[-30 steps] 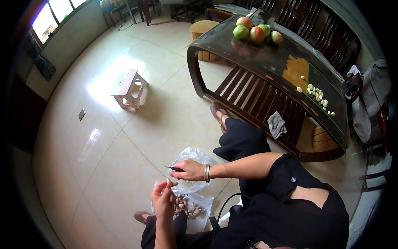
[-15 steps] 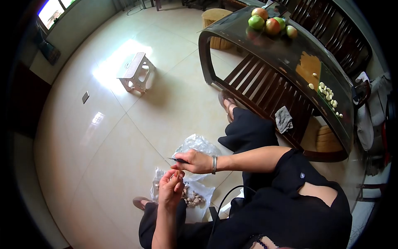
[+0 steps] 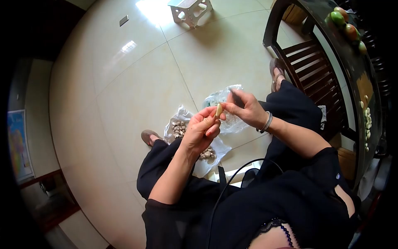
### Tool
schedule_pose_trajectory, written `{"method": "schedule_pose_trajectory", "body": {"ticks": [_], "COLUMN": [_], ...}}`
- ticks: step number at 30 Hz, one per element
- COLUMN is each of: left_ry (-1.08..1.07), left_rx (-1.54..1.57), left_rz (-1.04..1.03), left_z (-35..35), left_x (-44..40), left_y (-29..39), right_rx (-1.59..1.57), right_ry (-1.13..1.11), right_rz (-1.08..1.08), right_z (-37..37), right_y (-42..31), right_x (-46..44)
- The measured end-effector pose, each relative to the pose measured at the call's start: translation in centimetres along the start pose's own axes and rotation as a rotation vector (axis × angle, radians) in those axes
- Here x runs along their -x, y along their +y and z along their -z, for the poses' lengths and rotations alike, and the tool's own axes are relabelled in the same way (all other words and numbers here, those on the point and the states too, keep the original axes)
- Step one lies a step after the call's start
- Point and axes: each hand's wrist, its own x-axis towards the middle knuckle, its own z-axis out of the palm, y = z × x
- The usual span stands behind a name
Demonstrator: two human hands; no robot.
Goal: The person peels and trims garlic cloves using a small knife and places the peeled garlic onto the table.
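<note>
A black top [image 3: 265, 195], black trousers [image 3: 296, 104] and silvery bracelet [image 3: 268, 122] are worn.

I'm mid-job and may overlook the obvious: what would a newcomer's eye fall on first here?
Probably the pale clove in the left hand, near the middle of the view, with the right hand close beside it. Next, the bright fruit on the dark table at upper right, with more cloves lower on its top. Then the stool, cut off by the top edge.

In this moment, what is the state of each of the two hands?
Left hand: closed, holding a pale clove.
Right hand: closed, holding a dark tool, blurred.
</note>
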Motion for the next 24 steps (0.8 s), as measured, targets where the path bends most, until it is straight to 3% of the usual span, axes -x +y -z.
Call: {"method": "schedule_pose_trajectory", "body": {"ticks": [3, 5, 7, 11, 16, 24], "left_ry": [0.008, 0.016, 0.029, 0.024, 0.082, 0.082], "left_rx": [0.010, 0.018, 0.022, 0.001, -0.092, -0.086], "left_rz": [0.007, 0.006, 0.015, 0.069, 0.076, 0.092], "left_z": [-0.2, -0.2, -0.2, -0.1, -0.2, 0.2], "left_x": [0.1, 0.1, 0.1, -0.1, -0.3, -0.3], "left_y": [-0.1, 0.1, 0.2, -0.2, -0.6, -0.5], "right_rx": [-0.026, -0.079, -0.302, -0.313, -0.105, -0.254], "right_ry": [0.041, 0.002, -0.119, -0.167, -0.068, 0.037], "right_rz": [0.058, -0.016, -0.253, -0.066, -0.116, -0.274], "right_z": [0.0, 0.6, 0.9, 0.0, 0.3, 0.2], "right_y": [-0.2, -0.8, -1.1, 0.2, -0.3, -0.1], "right_x": [-0.3, -0.3, -0.2, -0.2, 0.0, -0.1]}}
